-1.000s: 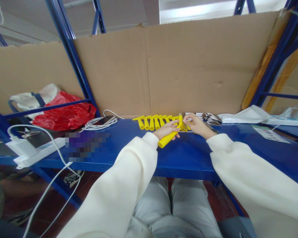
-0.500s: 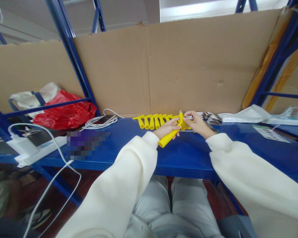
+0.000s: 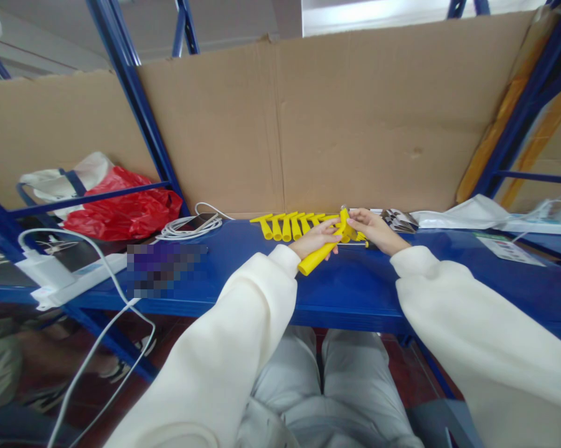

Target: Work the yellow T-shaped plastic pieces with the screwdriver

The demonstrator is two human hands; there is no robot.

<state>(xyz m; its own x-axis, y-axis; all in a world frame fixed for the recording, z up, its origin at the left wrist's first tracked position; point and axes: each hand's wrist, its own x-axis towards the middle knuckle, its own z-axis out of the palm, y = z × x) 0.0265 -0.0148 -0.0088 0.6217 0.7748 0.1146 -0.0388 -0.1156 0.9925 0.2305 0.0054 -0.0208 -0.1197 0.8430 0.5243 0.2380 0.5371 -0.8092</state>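
Note:
My left hand (image 3: 316, 239) is closed around the hollow yellow plastic T-shaped handle (image 3: 314, 261), whose round open end points down toward me and to the left. At its upper end, the fingers of my right hand (image 3: 372, 229) are pinched against the crosspiece, where a small pale tip shows at the top. My fingers hide part of the joint. Just behind my left hand, several matching yellow handles (image 3: 286, 228) lie in a row along the back of the blue table (image 3: 256, 274). A thin rod with a yellow end (image 3: 367, 244) lies beneath my right hand.
A cardboard panel (image 3: 345, 124) closes off the back. To the left are a red plastic bag (image 3: 121, 205), coiled white cable (image 3: 187, 228) and a power strip (image 3: 93, 272). White packaging (image 3: 462, 214) and a printed sheet (image 3: 509, 249) lie right. Another person's leg (image 3: 60, 358) shows lower left.
My right hand has shifted slightly right and its fingers have moved on the handle's crosspiece. My left hand keeps its hold. The other person's leg at lower left has moved.

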